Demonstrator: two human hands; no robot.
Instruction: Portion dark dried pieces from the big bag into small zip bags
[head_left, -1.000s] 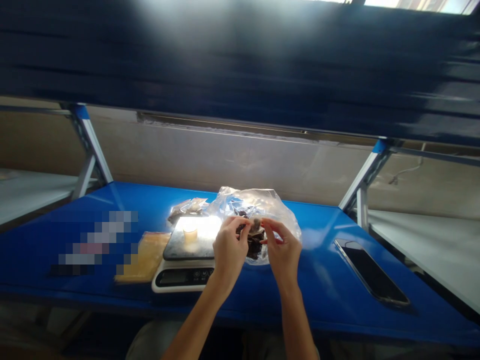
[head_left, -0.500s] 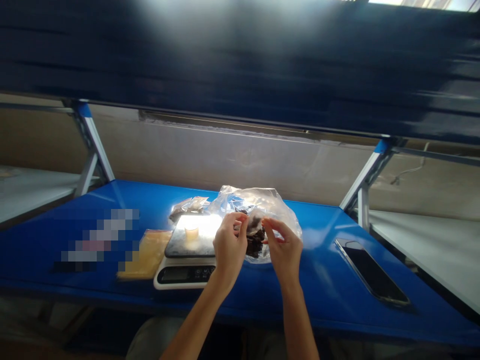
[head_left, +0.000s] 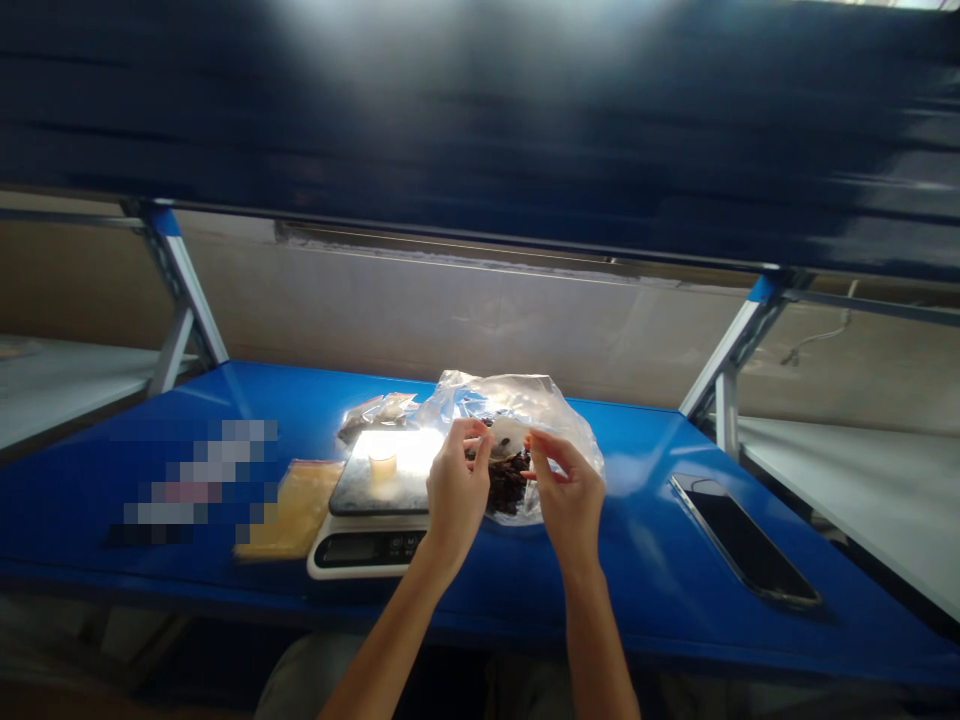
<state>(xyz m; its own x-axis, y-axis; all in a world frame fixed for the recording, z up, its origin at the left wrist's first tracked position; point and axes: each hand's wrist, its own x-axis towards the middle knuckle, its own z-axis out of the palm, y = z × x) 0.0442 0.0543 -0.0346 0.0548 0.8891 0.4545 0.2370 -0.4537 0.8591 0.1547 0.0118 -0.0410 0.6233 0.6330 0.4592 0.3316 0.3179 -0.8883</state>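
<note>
My left hand (head_left: 461,480) and my right hand (head_left: 568,487) pinch a small translucent whitish pouch (head_left: 508,440) between them, one at each side. A dark spot shows in the pouch. Below and behind it lies a clear plastic bag (head_left: 566,410), spread open, with dark loose flakes (head_left: 508,487) in it. What the flakes are, I cannot make out. Just left of my left hand is a white kitchen scale (head_left: 367,572), with a small pale cup-like piece (head_left: 383,464) on its bright plate.
Behind the scale lie small clear packets (head_left: 379,412) with dark contents. A yellowish packet (head_left: 296,510) is left of the scale, and a blurred-out patch (head_left: 202,480) beyond it. A phone (head_left: 742,540) rests at the right of the blue table (head_left: 645,620). A dark shelf (head_left: 480,130) overhangs.
The pouch between my hands looks paler and flatter, with less dark matter showing in it. More dark flakes show below it. My hands have barely moved.
</note>
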